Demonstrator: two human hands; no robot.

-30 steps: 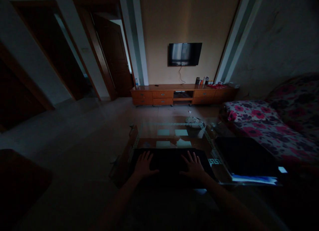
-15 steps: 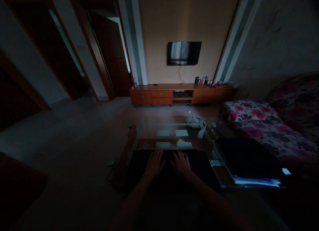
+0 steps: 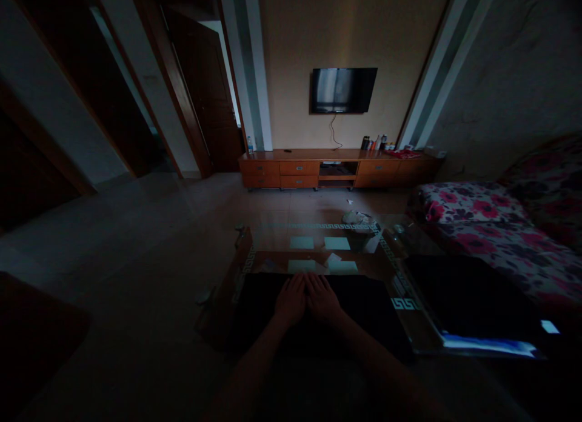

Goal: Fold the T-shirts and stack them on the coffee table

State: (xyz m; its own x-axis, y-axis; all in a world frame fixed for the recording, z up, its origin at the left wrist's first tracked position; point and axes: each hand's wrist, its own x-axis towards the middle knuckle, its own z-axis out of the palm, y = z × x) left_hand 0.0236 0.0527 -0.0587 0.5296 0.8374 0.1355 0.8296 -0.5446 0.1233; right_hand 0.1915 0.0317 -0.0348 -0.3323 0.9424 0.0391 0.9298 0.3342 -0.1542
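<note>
A dark, flat cloth-like item lies over the near part of the glass coffee table; the dim light hides what kind of thing it is. My left hand rests flat on its far half, fingers stretched forward. Right beside it, my right hand lies palm down with its fingers out too. The two hands meet at the index fingers and thumbs. On the table's right side sits another black folded item, with a white and blue layer showing under its near edge.
A flowered sofa stands to the right of the table. Farther off is a wooden TV cabinet with bottles on it, below a wall television. A plastic bag shows near the table's far edge.
My hands have come together at the middle of the dark item, from a small gap apart. The camera view has shifted slightly, so the room appears moved to the right.
</note>
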